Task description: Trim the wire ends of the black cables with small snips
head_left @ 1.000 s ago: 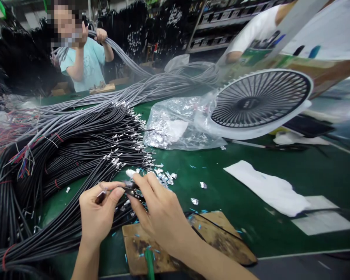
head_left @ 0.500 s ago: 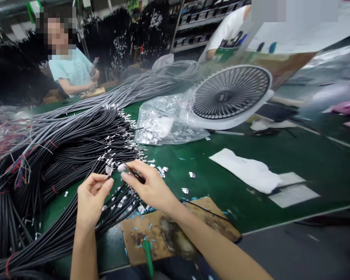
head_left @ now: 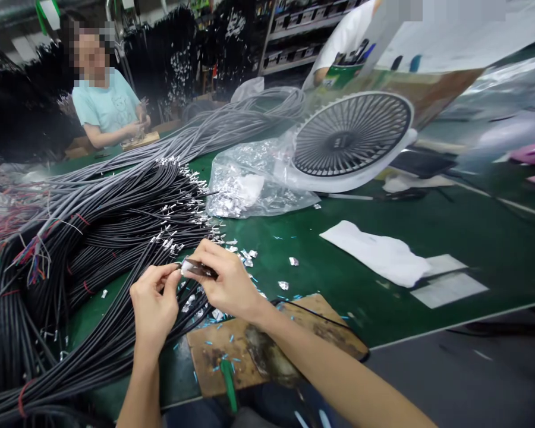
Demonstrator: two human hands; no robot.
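Note:
My left hand is closed in a pinch on the end of a black cable just above the green table. My right hand is closed on a small dark tool, whose tip carries a small silver terminal and meets the left fingertips. Under both hands runs a thick pile of black cables with metal terminals at their ends. Loose silver terminals lie scattered to the right of my hands.
A worn wooden board lies at the near edge. A clear bag of terminals, a white fan, a white cloth and grey cables lie beyond. A person in a light blue shirt works at the far left.
My hands have come together, so the tool's tip now touches the left fingertips. The person across the table has lowered both hands from a raised grey cable to the table.

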